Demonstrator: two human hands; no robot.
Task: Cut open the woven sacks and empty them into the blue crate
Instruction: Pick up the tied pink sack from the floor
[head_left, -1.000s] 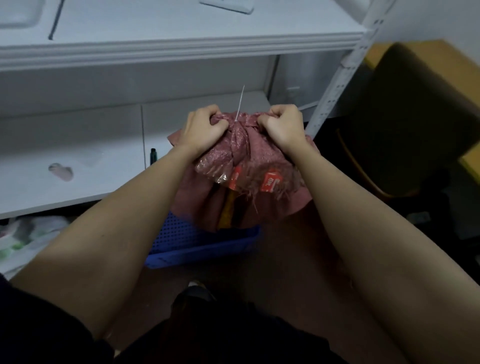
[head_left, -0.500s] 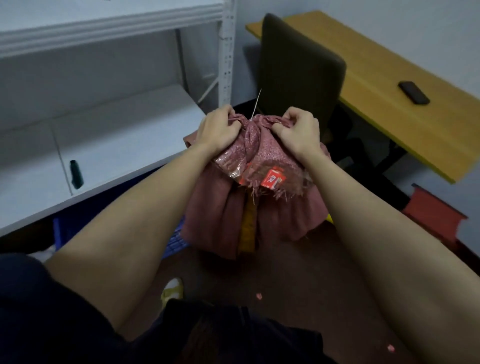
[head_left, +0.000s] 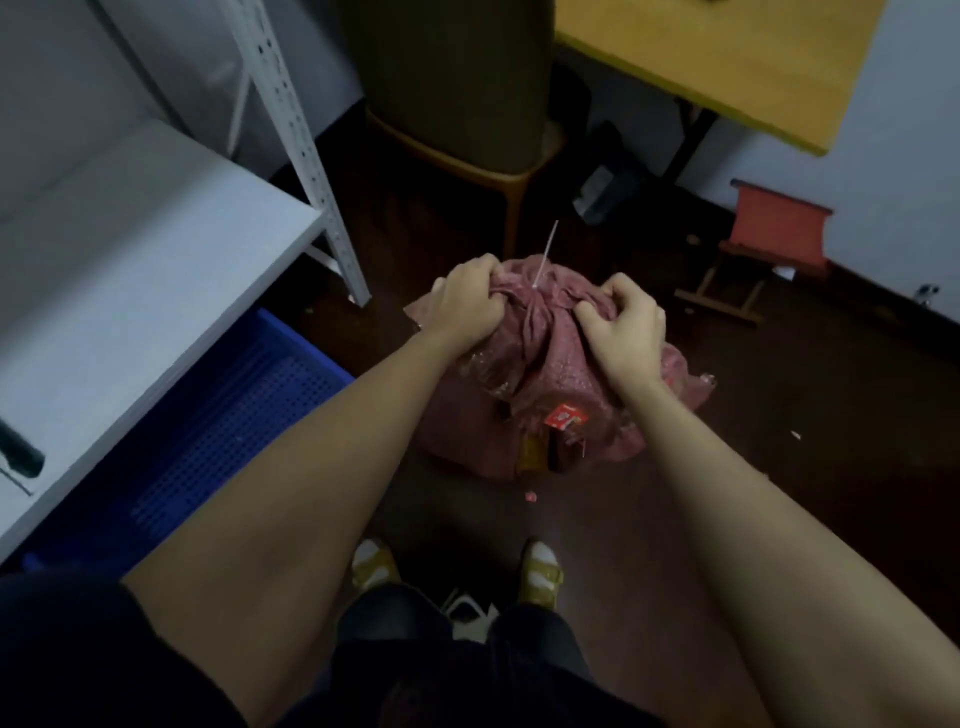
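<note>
L hand (head_left: 467, 306) & R hand (head_left: 623, 332) both grab the bunched top of the pink woven sack (head_left: 550, 364). Fingers are curled tight into the cloth, one hand on each side of the white zip tie (head_left: 545, 254) that sticks up from the neck. The sack is low by the dark floor (head_left: 779, 467), in front of the person's feet (head_left: 540, 571); can't tell if it rests there. The blue crate (head_left: 234, 415) is to the left, partly under the white shelf (head_left: 130, 270), not touching the sack. A red packet (head_left: 563, 417) shows thru a hole low on the sack. A black handle (head_left: 21, 457) lies on the shelf. Behind: a chair (head_left: 447, 78), yellow desk (head_left: 727, 62) & red stool (head_left: 774, 228).
</note>
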